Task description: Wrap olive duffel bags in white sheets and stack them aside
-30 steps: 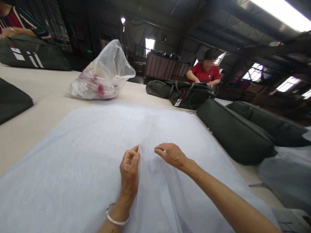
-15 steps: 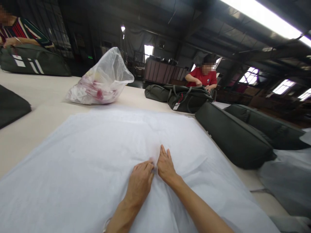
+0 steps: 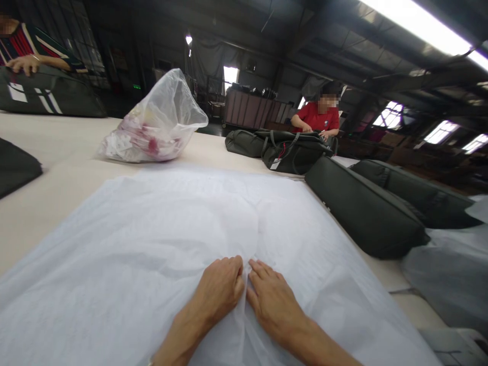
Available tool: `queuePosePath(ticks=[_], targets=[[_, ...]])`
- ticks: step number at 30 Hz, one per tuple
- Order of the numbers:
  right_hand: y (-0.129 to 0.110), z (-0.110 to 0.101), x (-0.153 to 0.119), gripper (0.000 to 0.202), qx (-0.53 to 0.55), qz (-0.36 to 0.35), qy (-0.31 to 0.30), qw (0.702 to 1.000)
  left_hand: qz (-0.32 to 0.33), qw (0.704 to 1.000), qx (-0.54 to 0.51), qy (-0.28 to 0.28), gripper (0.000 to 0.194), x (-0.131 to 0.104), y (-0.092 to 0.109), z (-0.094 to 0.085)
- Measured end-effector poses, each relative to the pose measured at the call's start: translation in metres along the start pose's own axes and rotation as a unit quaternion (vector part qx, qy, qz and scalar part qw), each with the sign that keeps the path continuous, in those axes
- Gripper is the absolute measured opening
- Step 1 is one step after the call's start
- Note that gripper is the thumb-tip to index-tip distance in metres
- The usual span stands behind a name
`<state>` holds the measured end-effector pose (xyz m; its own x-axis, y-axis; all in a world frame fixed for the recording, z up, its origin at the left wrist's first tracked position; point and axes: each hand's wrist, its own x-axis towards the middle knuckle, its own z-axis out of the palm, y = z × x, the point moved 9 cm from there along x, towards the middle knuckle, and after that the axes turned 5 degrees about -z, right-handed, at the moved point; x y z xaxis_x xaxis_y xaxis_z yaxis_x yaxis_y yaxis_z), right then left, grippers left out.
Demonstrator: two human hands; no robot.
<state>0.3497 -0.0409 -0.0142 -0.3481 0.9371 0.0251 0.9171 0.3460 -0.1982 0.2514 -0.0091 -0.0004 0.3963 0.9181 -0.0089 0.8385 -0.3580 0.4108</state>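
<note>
A large translucent white plastic sheet [image 3: 125, 239] lies spread over the pale table. My left hand [image 3: 223, 284] is closed on the sheet near its lower middle, with the fingers curled and plastic gathered beneath them. Just to the right, my right hand [image 3: 272, 300] has its fingers bent and pinched on the same raised fold. A narrow gap separates the two hands, and a crease runs between them toward my body. Wrinkles spread outward from the fold.
A clear bag of scraps [image 3: 152, 127] stands beyond the sheet on the table [image 3: 76, 147]. Dark green bags [image 3: 366, 208] line the right side. One person [image 3: 318, 117] handles a bag at the back; another person's hand [image 3: 26, 64] rests on a bag [image 3: 72, 91] at far left.
Both hands are now lower and flatter over the sheet. The right hand's fingers, stretched upward before, have come down onto the fold. The sheet shows new creases. The view has shifted slightly.
</note>
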Motion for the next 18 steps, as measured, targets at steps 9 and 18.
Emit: queuePosePath(ticks=[9, 18], targets=[[0.041, -0.014, 0.06, 0.018, -0.047, -0.091, 0.048, 0.994, -0.056, 0.993, -0.098, 0.022, 0.033, 0.005, -0.027, 0.009], [0.057, -0.026, 0.088, 0.044, -0.021, -0.058, 0.064, 0.996, -0.047, 0.998, -0.012, 0.027, 0.047, 0.005, -0.015, 0.011]])
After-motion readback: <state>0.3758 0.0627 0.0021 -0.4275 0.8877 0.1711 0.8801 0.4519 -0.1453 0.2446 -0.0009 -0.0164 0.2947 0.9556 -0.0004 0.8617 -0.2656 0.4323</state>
